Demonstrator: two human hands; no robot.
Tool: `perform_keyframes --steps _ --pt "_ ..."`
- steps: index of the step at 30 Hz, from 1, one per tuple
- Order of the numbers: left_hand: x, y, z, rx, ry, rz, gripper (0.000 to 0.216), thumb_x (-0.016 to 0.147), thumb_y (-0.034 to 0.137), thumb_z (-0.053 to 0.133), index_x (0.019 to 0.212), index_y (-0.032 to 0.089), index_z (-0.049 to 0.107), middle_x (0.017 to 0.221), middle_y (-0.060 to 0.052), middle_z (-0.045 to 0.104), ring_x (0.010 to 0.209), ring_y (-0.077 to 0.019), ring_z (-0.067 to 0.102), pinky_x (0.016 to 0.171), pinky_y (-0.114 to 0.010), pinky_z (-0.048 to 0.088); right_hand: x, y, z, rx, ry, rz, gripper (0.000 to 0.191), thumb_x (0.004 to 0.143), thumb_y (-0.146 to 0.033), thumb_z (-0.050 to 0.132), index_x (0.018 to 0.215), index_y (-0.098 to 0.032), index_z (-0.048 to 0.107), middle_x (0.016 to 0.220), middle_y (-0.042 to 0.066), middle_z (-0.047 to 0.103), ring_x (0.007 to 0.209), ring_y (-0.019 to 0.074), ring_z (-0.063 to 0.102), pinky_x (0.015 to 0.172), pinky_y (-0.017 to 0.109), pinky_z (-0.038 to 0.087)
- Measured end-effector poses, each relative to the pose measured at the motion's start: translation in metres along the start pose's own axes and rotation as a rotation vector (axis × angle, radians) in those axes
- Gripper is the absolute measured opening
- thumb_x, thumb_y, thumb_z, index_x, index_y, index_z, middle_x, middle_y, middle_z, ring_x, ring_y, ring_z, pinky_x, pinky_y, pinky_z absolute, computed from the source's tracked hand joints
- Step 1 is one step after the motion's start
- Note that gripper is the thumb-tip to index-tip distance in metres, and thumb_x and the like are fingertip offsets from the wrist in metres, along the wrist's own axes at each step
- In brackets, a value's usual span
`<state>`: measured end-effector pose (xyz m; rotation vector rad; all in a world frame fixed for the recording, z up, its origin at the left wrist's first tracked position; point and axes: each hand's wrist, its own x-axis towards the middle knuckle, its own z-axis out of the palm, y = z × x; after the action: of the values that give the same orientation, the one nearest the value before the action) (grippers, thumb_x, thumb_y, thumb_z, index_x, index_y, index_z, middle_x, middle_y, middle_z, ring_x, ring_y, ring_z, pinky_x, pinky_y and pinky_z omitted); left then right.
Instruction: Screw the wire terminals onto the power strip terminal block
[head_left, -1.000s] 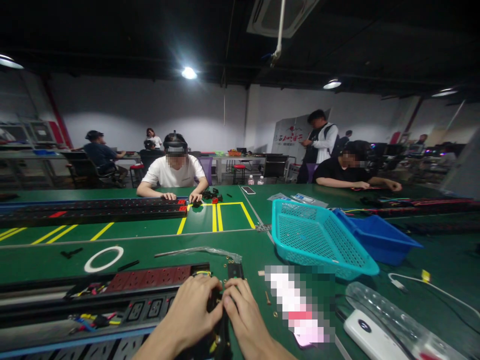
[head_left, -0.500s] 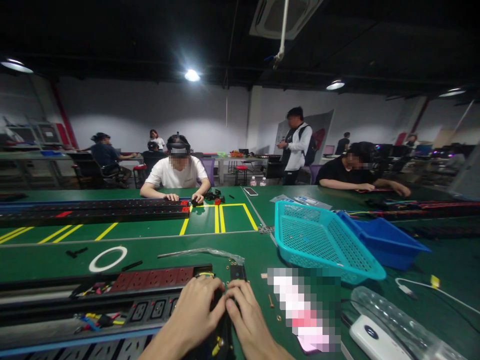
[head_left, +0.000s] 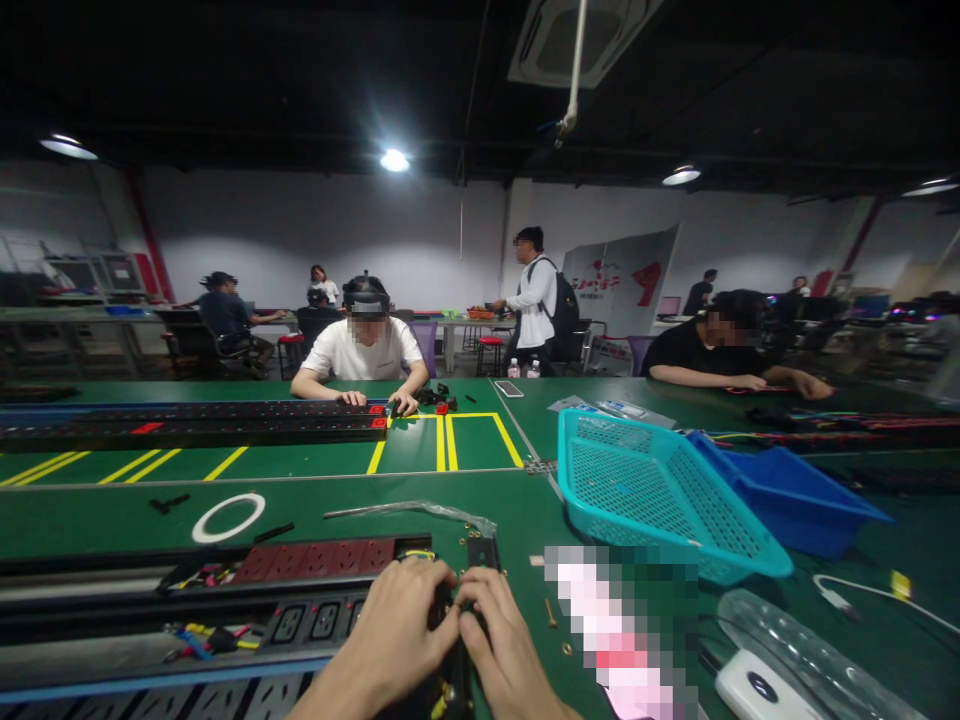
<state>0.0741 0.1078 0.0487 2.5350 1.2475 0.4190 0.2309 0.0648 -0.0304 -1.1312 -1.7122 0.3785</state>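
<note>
My left hand and my right hand are side by side at the bottom centre, fingers curled and pressed onto the end of a long black power strip. Between the hands a small black end part with yellow wires shows. What the fingertips pinch is hidden. A dark red socket panel lies just behind the strip. A small black piece and loose brass screws lie beyond my right hand.
A teal mesh basket and a blue bin stand to the right. A white tape ring lies at left. A white device sits at lower right. People work across the green table; another stands behind.
My hands have stayed on the strip's end while my view has shifted a little. The standing person in the background has walked to the left.
</note>
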Motion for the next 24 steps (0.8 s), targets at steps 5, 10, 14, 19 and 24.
perform_keyframes --steps 5,10,14,19,24 --pt "-0.0009 -0.0010 0.0015 -0.011 0.016 0.024 0.017 0.086 0.025 0.056 0.097 0.019 0.067 0.098 -0.008 0.070 0.093 -0.0271 0.063 0.082 -0.037 0.044 -0.0005 0.0038 0.0018 -0.012 -0.036 0.033 0.034 0.107 -0.043 0.031 0.098 -0.025 0.058 0.107 0.006 0.059 0.105 0.0213 0.058 0.094 0.034 0.047" --pt "-0.0001 -0.0008 0.0005 -0.015 0.015 0.021 0.017 0.085 0.026 0.057 0.097 0.019 0.068 0.097 -0.007 0.070 0.091 -0.0269 0.063 0.080 -0.037 0.044 -0.0006 0.0053 0.0021 -0.036 -0.039 0.058 0.038 0.107 -0.041 0.030 0.094 -0.024 0.061 0.108 0.006 0.060 0.105 0.0216 0.059 0.092 0.033 0.048" --pt "0.0000 -0.0018 0.0021 -0.002 0.007 0.003 0.016 0.085 0.025 0.058 0.097 0.019 0.067 0.098 -0.007 0.070 0.093 -0.0271 0.063 0.080 -0.036 0.043 -0.0012 0.0046 0.0013 -0.013 0.023 0.017 0.034 0.106 -0.044 0.031 0.104 -0.025 0.059 0.111 0.007 0.060 0.108 0.0219 0.059 0.093 0.033 0.048" --pt "-0.0001 -0.0017 0.0035 0.010 0.005 0.003 0.015 0.085 0.026 0.058 0.096 0.019 0.066 0.098 -0.007 0.069 0.094 -0.0271 0.063 0.079 -0.035 0.043 0.0004 0.0028 0.0008 -0.013 -0.002 -0.028 0.036 0.106 -0.046 0.031 0.098 -0.025 0.058 0.104 0.006 0.061 0.102 0.0215 0.060 0.090 0.033 0.050" --pt "0.0002 0.0011 -0.0001 0.009 0.005 0.008 0.017 0.084 0.027 0.059 0.097 0.019 0.067 0.097 -0.008 0.070 0.093 -0.0285 0.063 0.080 -0.037 0.045 0.0020 -0.0006 -0.0001 0.008 -0.012 0.023 0.039 0.107 -0.047 0.029 0.093 -0.024 0.057 0.100 0.005 0.061 0.100 0.0209 0.059 0.089 0.033 0.049"
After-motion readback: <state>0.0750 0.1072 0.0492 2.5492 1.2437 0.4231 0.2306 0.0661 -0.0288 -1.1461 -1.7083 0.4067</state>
